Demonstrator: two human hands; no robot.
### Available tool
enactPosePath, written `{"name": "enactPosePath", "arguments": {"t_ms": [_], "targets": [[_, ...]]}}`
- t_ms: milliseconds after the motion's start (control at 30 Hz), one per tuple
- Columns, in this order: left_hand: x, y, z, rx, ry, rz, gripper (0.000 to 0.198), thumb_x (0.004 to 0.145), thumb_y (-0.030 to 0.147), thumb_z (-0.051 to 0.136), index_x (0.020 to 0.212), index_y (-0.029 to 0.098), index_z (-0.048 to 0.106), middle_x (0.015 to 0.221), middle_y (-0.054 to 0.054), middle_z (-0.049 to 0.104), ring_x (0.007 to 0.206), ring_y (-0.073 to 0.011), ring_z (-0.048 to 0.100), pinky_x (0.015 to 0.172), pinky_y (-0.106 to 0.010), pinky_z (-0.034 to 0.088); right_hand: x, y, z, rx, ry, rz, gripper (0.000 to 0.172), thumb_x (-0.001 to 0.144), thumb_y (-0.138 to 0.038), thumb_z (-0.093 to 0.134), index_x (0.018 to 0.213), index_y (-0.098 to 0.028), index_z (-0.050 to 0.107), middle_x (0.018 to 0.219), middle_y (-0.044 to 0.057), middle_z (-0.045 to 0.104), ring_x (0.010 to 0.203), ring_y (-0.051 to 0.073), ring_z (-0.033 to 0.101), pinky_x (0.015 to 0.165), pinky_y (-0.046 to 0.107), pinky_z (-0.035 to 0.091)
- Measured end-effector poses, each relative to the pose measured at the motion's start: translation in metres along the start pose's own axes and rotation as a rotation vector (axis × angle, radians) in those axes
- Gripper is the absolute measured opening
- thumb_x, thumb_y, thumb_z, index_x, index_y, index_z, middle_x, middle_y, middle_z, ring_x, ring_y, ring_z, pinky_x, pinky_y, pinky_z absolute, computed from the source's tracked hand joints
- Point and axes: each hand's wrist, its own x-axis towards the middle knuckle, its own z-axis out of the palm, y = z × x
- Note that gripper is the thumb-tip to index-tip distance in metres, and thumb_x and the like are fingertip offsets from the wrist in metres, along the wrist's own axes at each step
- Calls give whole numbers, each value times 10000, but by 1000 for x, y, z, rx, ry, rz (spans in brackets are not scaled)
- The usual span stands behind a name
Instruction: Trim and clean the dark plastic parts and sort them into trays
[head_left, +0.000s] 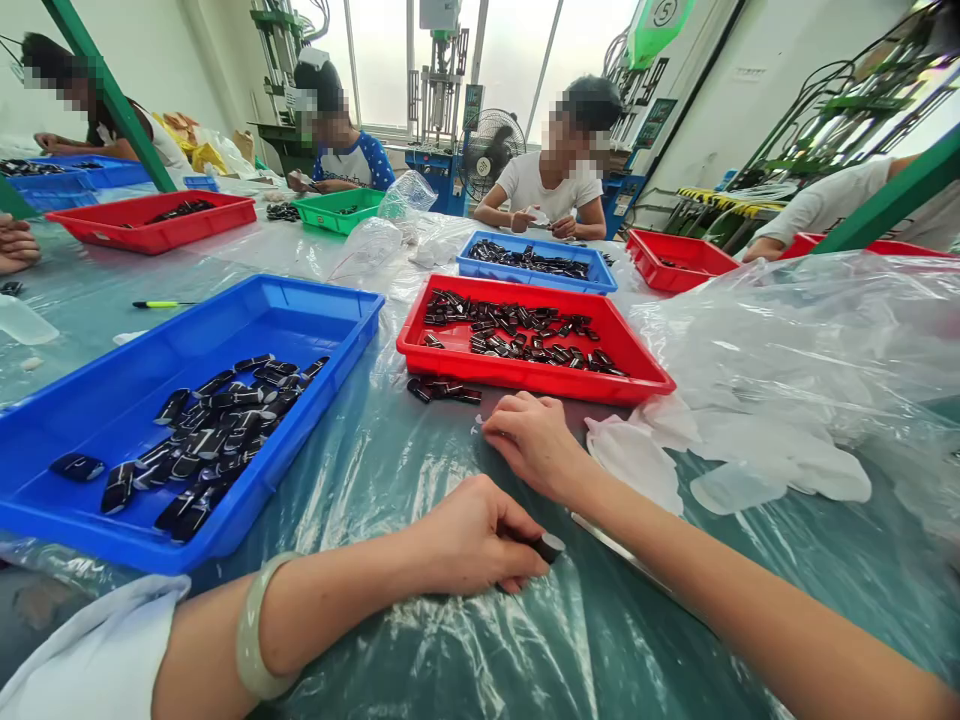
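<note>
My left hand (480, 540), with a pale bangle (253, 630) on its wrist, is closed round a small black piece (551, 546). Only the piece's rounded, greyish end shows past the fingers. Farther forward, my right hand (536, 445) has its fingers bent together just in front of the red tray (525, 375). A tiny white scrap (478, 424) is at its fingertips; whether they grip it is not clear. Several loose black pieces (442, 390) lie against the tray's near side, and more are inside it. To the left, the blue tray (90, 400) holds a heap of glossy black pieces (217, 430).
Clear plastic sheeting (352, 480) covers the table. White cloths (637, 460) and crumpled film (787, 340) lie on the right, with a thin rod (622, 550) under my right forearm. Farther back stand a smaller blue tray (536, 280), a green tray (330, 222) and seated co-workers.
</note>
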Motion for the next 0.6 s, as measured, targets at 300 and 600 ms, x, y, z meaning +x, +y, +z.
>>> {"name": "enactPosePath", "arguments": {"t_ms": [300,600], "targets": [[3,-5,-1,1,4,-16,152,627,256,605,660,113,643,533,16,542,506,-110,531,508,-204,412,13,-7,9,-73,-38,-8,144,848,-260,527,782,-143,577,871,14,591,899,168,541,836,398,396],[0,1,-1,-3,-1,-28,152,626,263,617,652,113,624,498,23,512,475,-105,510,478,-201,411,-64,-16,-29,214,123,120,134,837,-173,473,724,-199,539,704,-6,616,648,122,567,583,244,439]]}}
